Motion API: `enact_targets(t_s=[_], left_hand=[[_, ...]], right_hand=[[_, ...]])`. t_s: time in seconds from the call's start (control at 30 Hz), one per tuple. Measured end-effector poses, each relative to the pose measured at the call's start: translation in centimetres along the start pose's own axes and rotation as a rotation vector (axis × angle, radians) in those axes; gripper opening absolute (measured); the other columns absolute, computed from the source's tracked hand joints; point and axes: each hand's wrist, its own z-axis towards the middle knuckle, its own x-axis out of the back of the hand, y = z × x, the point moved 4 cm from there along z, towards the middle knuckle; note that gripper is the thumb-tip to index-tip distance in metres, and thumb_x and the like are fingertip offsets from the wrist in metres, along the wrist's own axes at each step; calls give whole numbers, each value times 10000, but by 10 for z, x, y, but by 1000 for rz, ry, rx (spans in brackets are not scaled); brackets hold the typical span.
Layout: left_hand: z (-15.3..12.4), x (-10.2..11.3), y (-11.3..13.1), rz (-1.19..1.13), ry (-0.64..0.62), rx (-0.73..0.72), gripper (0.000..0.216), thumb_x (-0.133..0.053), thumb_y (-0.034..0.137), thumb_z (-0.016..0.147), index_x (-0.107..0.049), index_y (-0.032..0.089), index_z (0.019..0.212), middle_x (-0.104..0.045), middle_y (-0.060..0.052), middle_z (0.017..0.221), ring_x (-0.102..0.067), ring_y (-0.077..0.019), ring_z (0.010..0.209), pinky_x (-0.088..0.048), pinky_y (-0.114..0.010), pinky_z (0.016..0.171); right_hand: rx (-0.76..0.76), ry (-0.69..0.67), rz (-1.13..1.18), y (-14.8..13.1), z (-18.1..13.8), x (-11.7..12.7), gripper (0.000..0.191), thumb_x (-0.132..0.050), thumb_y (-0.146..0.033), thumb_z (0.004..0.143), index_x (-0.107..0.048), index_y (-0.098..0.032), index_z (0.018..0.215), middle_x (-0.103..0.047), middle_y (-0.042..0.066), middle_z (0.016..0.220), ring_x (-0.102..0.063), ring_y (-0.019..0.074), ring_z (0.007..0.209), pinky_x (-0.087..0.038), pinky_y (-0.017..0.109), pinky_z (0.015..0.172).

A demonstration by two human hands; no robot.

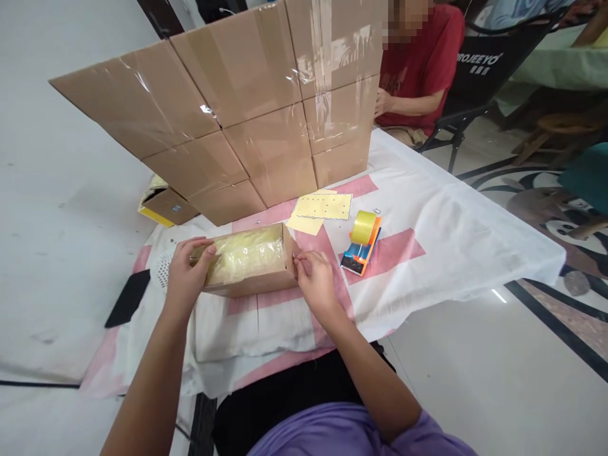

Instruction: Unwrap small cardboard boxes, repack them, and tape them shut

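Note:
A long cardboard box (pixel 256 280) lies on the cloth in front of me, with pale yellow, shiny tape or film (pixel 247 253) across its top. My left hand (pixel 187 266) grips the box's left end, thumb on top and fingers curled around the far side. At the right end my right hand (pixel 316 278) pinches the box's edge between thumb and fingers; any small piece within the pinch is hidden. An orange and blue tape dispenser (pixel 363 247) with a yellow roll rests to the right of that hand.
A tall taped cardboard panel (pixel 266 101) stands behind the box. Yellow punched sheets (pixel 323 208) lie at its foot. Another box (pixel 173 206) sits back left, near a black flat object (pixel 127 297). A person in a red shirt (pixel 422 69) sits beyond the white-and-pink tablecloth (pixel 456 240).

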Motion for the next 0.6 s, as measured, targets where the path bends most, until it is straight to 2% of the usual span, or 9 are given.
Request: enact_targets(t_s=[0.3,0.4,0.5,0.6], left_hand=[[-1,-1,2,-5,5,-10,248,-601,428,870,-687,212,955,-627,-76,1119,-581,-260,1141,-420,-454,1067],[0,-1,0,12,4,-17,272,-597,439,863,-678,204,972,-619,-82,1122,-581,-269,1131,-419,-472,1060],[2,-5,0,66,-38,-62,300,-585,468,863,-660,209,994,-625,-89,1127,-566,-288,1142,-388,-509,1075],[4,-7,-2,86,-67,-82,297,-553,481,882,-649,221,990,-634,-89,1135,-557,-291,1160,-374,-512,1083]], right_hand=[[-47,29,163,5,4,-6,149,-549,-124,903,-680,-188,871,-681,38,882,-628,192,863,-482,304,777],[-49,-37,228,-1,1,-6,189,-519,-178,943,-695,-188,875,-663,49,909,-630,193,899,-494,310,808],[-30,-157,305,-8,-8,-6,287,-440,-243,998,-723,-194,991,-639,77,1032,-613,204,1042,-486,341,931],[-74,-179,402,-4,-15,-6,327,-436,-296,1008,-695,-203,1184,-609,91,1162,-580,210,1151,-457,361,1028]])
